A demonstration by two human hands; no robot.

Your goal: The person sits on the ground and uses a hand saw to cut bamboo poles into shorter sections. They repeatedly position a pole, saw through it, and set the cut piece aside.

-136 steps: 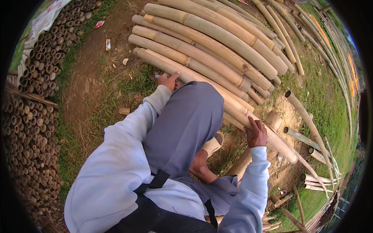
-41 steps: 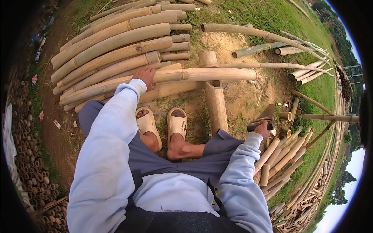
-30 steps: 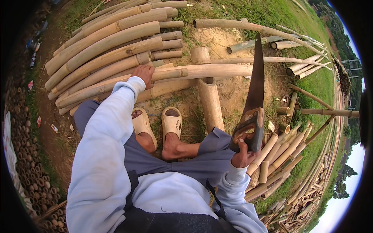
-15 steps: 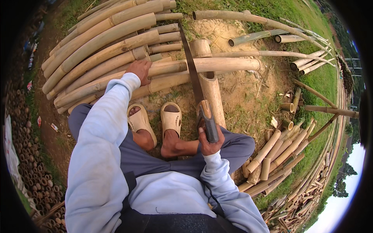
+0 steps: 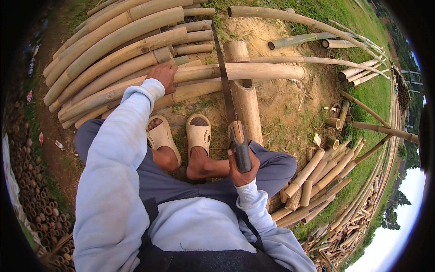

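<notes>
My right hand (image 5: 244,169) is closed around the dark handle of a hand saw (image 5: 228,93), whose long blade points away from me. The blade crosses a pale bamboo pole (image 5: 265,71), lying against it; how deep it sits is hard to tell. Under the pole, just right of the blade, lies a thick notched bamboo piece (image 5: 248,111) as a support. My left hand (image 5: 164,77) is wrapped over the same pole, left of the blade, and presses it near the stacked poles. The pole's free end sticks out to the right.
A stack of bamboo poles (image 5: 122,43) spreads at the left. Longer poles (image 5: 299,18) lie on the grass at the far right. Short cut pieces (image 5: 312,174) are heaped beside my right knee. My sandalled feet (image 5: 199,136) rest on the ground below the pole.
My right hand has drawn the saw slightly toward me, and the blade now stands a little more upright. The left hand stays on the pole. The whole view has shifted slightly.
</notes>
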